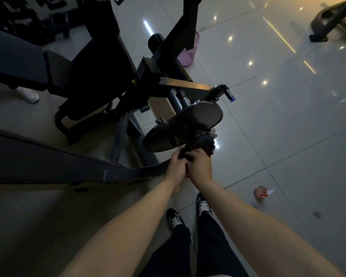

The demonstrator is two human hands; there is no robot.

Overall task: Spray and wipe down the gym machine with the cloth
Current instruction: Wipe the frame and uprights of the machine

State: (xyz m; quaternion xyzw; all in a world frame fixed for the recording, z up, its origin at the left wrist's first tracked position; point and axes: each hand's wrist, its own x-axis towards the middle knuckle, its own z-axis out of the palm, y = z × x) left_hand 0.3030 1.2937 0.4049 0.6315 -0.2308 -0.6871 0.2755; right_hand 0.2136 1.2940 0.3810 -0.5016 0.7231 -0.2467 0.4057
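My left grip (175, 166) and right grip (200, 165) clutched the cloth (202, 145) (dimly lit), which I feared might snag under the oval plate (184, 120).

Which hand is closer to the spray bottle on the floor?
Right. The right hand is up and left of the spray bottle; the left hand lies farther left; both grip the cloth.

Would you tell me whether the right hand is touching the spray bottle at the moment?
Apart. The head view shows the spray bottle on the floor, bare tiles between it and the right hand, which grips the cloth.
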